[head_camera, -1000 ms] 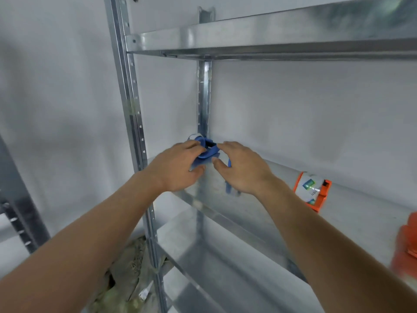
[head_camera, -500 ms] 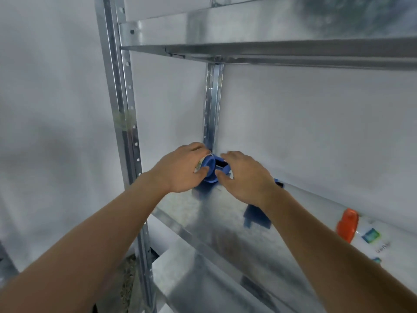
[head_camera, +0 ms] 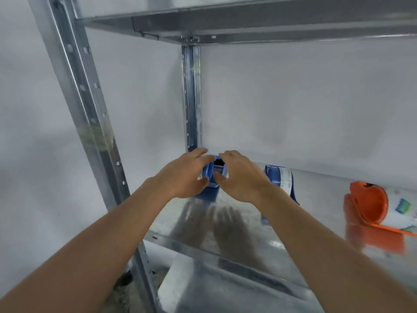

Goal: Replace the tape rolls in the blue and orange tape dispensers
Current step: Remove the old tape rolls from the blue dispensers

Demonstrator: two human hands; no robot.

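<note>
A blue tape dispenser [head_camera: 214,173] stands at the back left corner of the metal shelf [head_camera: 237,236], by the rear post. My left hand [head_camera: 185,177] holds its left side between thumb and fingers. On the other side, my right hand [head_camera: 242,177] holds it the same way, thumb on its front. The hands hide most of it. A second blue dispenser [head_camera: 279,179] with a white-labelled roll sits just right of my right hand. Farther right lies an orange dispenser [head_camera: 370,205] with a labelled roll.
The front upright post [head_camera: 90,123] rises at the left and the rear post [head_camera: 191,98] stands right behind the hands. An upper shelf [head_camera: 248,21] runs overhead. A lower shelf [head_camera: 225,290] shows below. A white wall closes the back.
The blue dispenser has gone from the shelf's front left edge back into the rear corner with both hands. The view has closed in, and a second blue dispenser now shows.
</note>
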